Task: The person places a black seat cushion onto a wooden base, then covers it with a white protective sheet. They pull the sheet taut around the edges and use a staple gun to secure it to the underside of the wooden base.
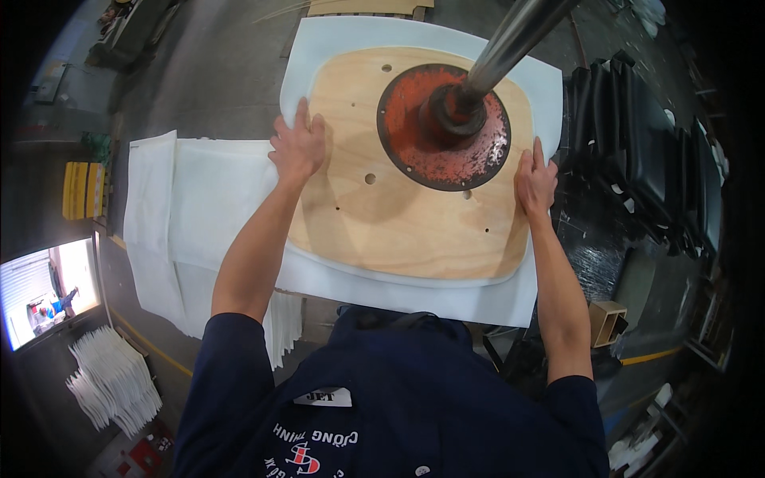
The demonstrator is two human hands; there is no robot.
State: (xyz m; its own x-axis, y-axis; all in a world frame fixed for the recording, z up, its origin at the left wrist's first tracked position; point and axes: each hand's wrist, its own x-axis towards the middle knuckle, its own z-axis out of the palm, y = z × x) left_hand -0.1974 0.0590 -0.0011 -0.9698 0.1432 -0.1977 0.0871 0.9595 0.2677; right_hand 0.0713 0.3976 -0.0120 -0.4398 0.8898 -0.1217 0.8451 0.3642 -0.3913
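Observation:
A plywood board [351, 215] with rounded corners and several drilled holes lies on a white padded sheet [486, 307] that extends past its edges. My left hand [299, 147] grips the board's left edge, its thumb over the wood and its outer fingers curled at the white sheet. On the opposite edge my right hand [537, 182] holds the board in much the same way. Between them, a worn red round plate [398, 127] covers part of the wood. A metal shaft [518, 40] rises from this plate toward the upper right.
More white sheets [215, 183] spread out at the left. Black padded pieces [629, 143] are stacked at the right, above a small wooden box [607, 323]. A pile of white sheets [115, 378] stands at the lower left, below a lit screen or window [52, 291].

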